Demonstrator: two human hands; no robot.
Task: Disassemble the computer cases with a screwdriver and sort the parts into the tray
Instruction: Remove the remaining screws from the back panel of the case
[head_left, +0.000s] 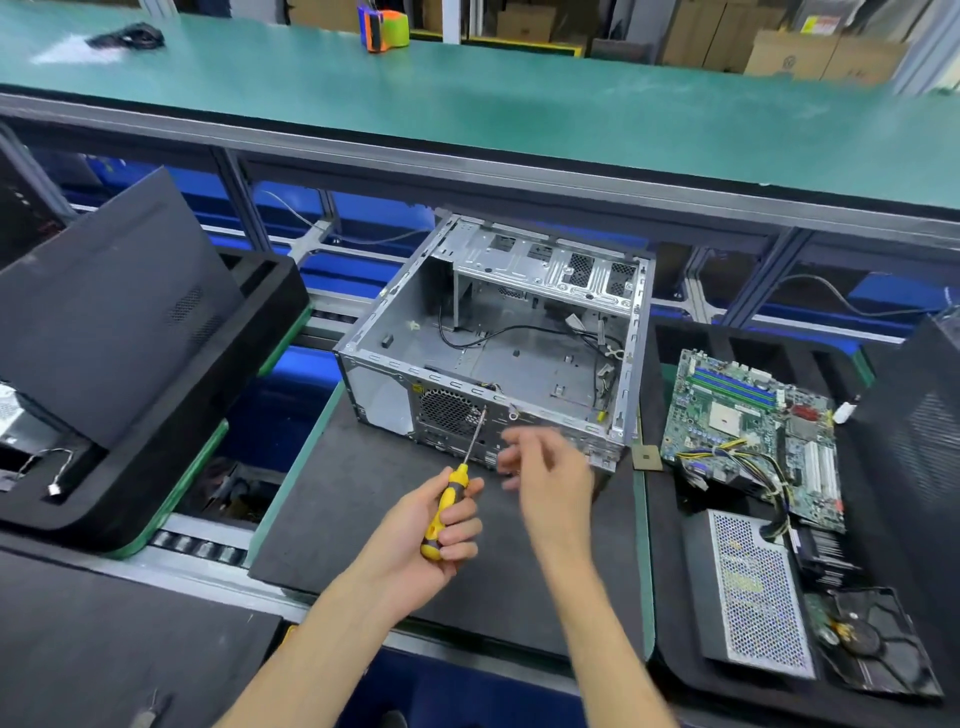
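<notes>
An open grey metal computer case lies on a dark pallet, stripped inside except for a few black cables. My left hand grips a yellow-and-black screwdriver, its shaft pointing up at the case's rear fan grille. My right hand hovers blurred just in front of the case's rear panel, fingers loosely spread, holding nothing that I can see. On the right a black foam tray holds a green motherboard, a perforated power supply and a hard drive.
A small CPU chip lies at the tray's near-left corner. A black side panel leans on another foam tray at the left. Behind runs a raised green bench with a tape dispenser. Conveyor rollers show at the lower left.
</notes>
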